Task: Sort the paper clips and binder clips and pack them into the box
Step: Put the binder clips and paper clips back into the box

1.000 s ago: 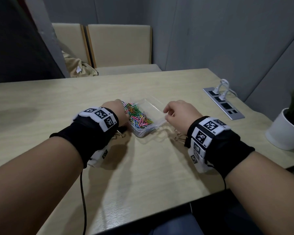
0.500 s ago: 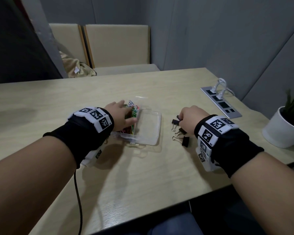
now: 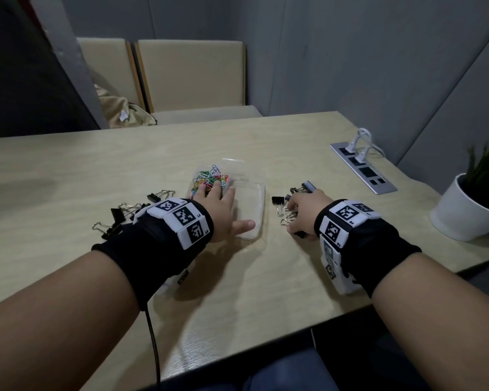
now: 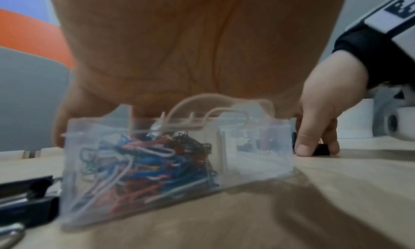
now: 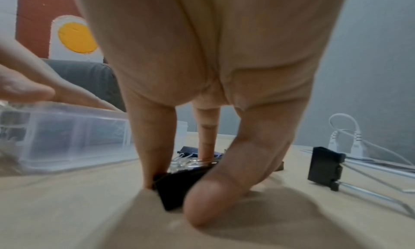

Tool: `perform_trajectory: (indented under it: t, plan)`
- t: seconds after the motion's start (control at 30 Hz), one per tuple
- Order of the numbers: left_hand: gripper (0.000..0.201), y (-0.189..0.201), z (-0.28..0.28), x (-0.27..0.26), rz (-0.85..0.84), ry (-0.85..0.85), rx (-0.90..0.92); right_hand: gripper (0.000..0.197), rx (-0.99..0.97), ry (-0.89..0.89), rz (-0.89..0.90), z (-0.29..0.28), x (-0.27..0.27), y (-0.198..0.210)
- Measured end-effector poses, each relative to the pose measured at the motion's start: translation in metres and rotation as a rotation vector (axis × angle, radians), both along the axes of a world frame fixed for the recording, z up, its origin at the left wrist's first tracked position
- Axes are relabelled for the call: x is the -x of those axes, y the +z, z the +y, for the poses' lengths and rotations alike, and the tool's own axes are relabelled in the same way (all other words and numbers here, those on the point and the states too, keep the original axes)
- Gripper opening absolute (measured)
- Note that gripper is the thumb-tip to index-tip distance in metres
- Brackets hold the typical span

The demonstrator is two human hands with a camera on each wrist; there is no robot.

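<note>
A clear plastic box (image 3: 254, 198) lies mid-table, its left compartment full of coloured paper clips (image 3: 209, 176) and its right compartment bare. My left hand (image 3: 218, 204) rests on the box with straight fingers over the paper clips and the thumb spread across the near rim. In the left wrist view the box (image 4: 258, 151) sits under my palm. Right of the box, my right hand (image 3: 302, 213) curls over a cluster of black binder clips (image 3: 278, 199). The right wrist view shows thumb and finger pinching one binder clip (image 5: 177, 187) on the table. More binder clips (image 3: 116, 218) lie left of my left wrist.
A loose binder clip (image 5: 325, 166) lies just right of my right hand. A socket panel with white plugs (image 3: 362, 167) and a white plant pot (image 3: 463, 210) stand at the far right. Two beige chairs (image 3: 189, 74) are behind the table. The table's front edge runs under my forearms.
The box has been turned and slid slightly. My left hand moved onto its top. My right hand left the box, went right and closed round the binder clips.
</note>
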State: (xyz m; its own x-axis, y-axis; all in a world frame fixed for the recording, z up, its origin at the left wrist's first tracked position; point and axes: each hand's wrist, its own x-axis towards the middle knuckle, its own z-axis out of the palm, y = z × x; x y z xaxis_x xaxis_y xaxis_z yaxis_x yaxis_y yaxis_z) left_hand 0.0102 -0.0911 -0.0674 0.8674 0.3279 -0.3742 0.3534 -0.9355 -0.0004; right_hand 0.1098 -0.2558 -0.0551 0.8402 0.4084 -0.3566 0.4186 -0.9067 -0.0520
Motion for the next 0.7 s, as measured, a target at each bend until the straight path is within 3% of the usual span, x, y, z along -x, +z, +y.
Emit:
perform_trajectory:
  t: [0.23, 0.5, 0.6, 0.7]
  plan:
    - [0.104, 0.006, -0.006, 0.006, -0.052, 0.046, 0.053, 0.018, -0.067, -0.059, 0.053, 0.005, -0.001, -0.004]
    - [0.109, 0.005, 0.000, 0.007, -0.098, 0.039, 0.057, 0.006, -0.010, 0.064, 0.047, 0.007, -0.006, -0.001]
    - [0.108, 0.002, 0.014, 0.005, -0.132, 0.013, 0.098, 0.010, -0.125, 0.021, 0.003, 0.012, -0.007, 0.012]
    - [0.108, 0.005, 0.030, 0.008, -0.133, -0.008, 0.077, 0.010, -0.378, -0.010, 0.009, 0.025, -0.004, 0.026]
